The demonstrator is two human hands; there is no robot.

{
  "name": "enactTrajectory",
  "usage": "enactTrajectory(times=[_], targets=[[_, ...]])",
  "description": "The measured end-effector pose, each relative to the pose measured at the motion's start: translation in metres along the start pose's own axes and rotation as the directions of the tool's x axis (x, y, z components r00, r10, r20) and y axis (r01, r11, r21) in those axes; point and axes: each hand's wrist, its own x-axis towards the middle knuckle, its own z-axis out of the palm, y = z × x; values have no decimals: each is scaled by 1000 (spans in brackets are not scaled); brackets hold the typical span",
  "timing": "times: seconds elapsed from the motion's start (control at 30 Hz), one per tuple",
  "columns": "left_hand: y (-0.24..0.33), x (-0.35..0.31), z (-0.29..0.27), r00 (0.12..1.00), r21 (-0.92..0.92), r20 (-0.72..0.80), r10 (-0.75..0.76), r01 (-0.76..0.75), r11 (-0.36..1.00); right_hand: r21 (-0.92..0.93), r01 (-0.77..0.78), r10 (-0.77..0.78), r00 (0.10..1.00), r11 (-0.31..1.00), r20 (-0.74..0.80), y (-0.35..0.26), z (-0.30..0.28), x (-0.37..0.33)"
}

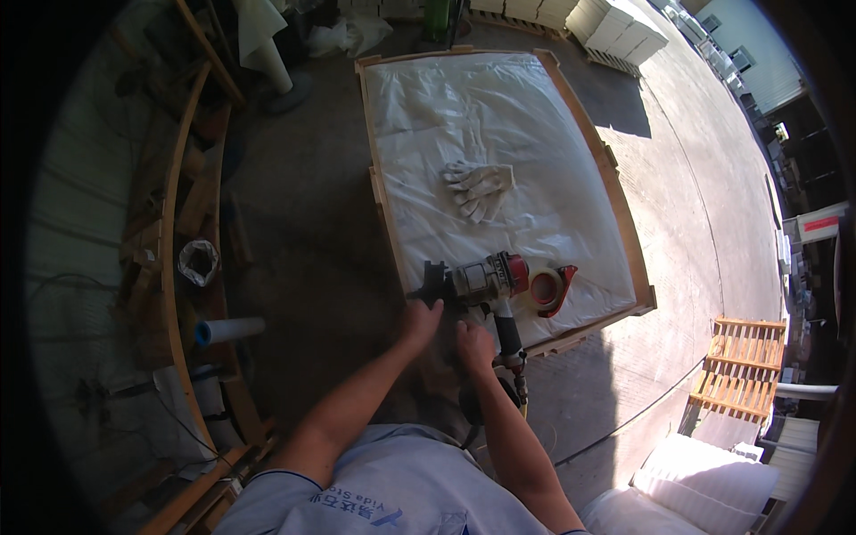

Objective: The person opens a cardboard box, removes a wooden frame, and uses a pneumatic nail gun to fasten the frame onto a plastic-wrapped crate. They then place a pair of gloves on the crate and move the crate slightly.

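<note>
A nail gun with a grey metal body, red cap and black handle lies on its side at the near end of a crate covered in white plastic sheet. My left hand is closed on the black nose part of the nail gun. Beside the tool's dark underside, my right hand has its fingers curled together, and what they hold is hidden in shadow. An air hose fitting hangs from the handle's end. Right of the gun rests a red tape dispenser with a roll of tape.
White work gloves lie mid-crate. Wooden frames stand along the left, near a blue-ended white roll. At the right are a slatted wooden pallet and white wrapped stacks. More white stacks stand at the back.
</note>
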Motion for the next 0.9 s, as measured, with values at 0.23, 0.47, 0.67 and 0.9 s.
enactTrajectory(times=[0.23,0.47,0.67,0.9], targets=[[-2,11,3,986,53,46,-158,155,986,18,-71,71,997,997,30,2,1,4],[-6,21,7,984,-5,113,-135,136,991,29,-44,42,997,999,67,4,0,8],[-23,34,16,984,-65,154,-86,97,993,121,8,-10,1000,993,18,-5,-18,-2],[-42,47,39,998,-18,-23,55,-55,998,213,157,-81,942,964,-327,45,-79,-81]])
